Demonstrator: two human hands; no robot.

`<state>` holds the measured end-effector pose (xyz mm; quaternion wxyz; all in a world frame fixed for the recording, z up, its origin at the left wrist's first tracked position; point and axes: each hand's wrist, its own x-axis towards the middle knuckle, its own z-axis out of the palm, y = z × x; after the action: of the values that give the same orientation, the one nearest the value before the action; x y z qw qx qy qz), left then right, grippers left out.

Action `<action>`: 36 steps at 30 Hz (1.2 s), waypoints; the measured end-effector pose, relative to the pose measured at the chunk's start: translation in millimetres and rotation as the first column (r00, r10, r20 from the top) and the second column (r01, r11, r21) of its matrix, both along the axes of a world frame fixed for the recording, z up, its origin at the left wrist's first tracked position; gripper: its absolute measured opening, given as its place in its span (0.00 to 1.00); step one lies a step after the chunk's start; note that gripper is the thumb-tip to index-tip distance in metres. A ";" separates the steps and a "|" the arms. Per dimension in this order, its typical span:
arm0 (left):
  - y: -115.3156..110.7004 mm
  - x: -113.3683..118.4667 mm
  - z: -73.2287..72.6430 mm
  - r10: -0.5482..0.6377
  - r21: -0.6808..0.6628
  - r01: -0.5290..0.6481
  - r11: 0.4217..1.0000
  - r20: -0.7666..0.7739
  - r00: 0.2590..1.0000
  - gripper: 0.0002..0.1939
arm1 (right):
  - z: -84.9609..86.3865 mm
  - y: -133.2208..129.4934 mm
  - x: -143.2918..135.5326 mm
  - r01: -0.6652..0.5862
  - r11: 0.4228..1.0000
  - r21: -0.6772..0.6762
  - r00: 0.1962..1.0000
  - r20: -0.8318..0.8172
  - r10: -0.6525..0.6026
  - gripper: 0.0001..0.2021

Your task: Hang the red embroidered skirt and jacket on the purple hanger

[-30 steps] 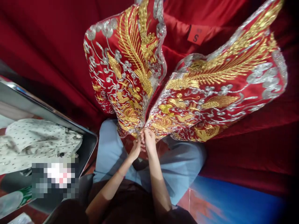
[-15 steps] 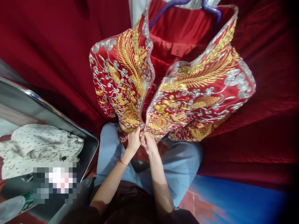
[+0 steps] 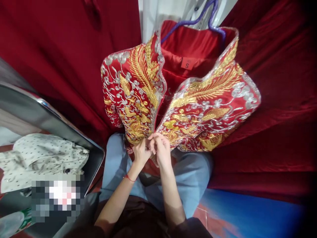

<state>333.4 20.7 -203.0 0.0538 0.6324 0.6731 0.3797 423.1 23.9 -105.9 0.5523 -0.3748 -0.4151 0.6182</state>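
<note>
A red jacket (image 3: pixel 213 94) with gold and silver embroidery hangs in front of me on a purple hanger (image 3: pixel 187 23). Its stand collar is spread, and a red size label (image 3: pixel 187 63) marked S shows on the lining. At the lower front opening, my left hand (image 3: pixel 142 152) is closed on the jacket's edge. Close beside it, my right hand (image 3: pixel 160 147) pinches the same opening, where the two front edges meet. What exactly lies between the fingertips is too small to make out. Above the hands the front edges part in a V.
To the left stands a black chair (image 3: pixel 95 158) with a metal frame, holding a white dotted cloth (image 3: pixel 47 152). A bottle (image 3: pixel 12 221) lies at the lower left beside a blurred-out patch. Red curtains (image 3: pixel 272 132) hang on both sides. Blue flooring (image 3: pixel 252 211) lies lower right.
The jacket's collar and hanger sit lower in view. My right hand has risen slightly along the opening, its fingers now pinching higher; my left hand stays nearly in place.
</note>
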 end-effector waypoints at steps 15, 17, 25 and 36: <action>31.0 -2.3 51.8 -0.258 0.158 0.260 0.953 -0.031 0.966 0.07 | 71.6 20.8 -1.6 0.138 0.960 0.245 0.986 0.059 -0.157 0.14; 30.5 -0.6 55.0 -0.226 0.138 0.230 0.963 -0.046 0.973 0.10 | 92.8 27.5 -0.1 0.140 0.944 0.299 0.981 0.087 -0.173 0.14; 33.7 0.0 52.7 -0.196 0.168 0.195 0.966 -0.011 0.980 0.13 | 113.1 40.4 1.5 0.139 0.920 0.365 0.966 0.156 -0.207 0.15; 38.7 2.9 53.6 -0.226 0.171 0.204 0.964 0.122 0.966 0.11 | 124.0 45.6 -2.6 0.178 0.903 0.391 0.957 0.143 -0.251 0.14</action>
<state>336.4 59.4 -149.4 0.0921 0.6756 0.5628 0.4672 420.4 69.4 18.2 0.6362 -0.3633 -0.5321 0.4244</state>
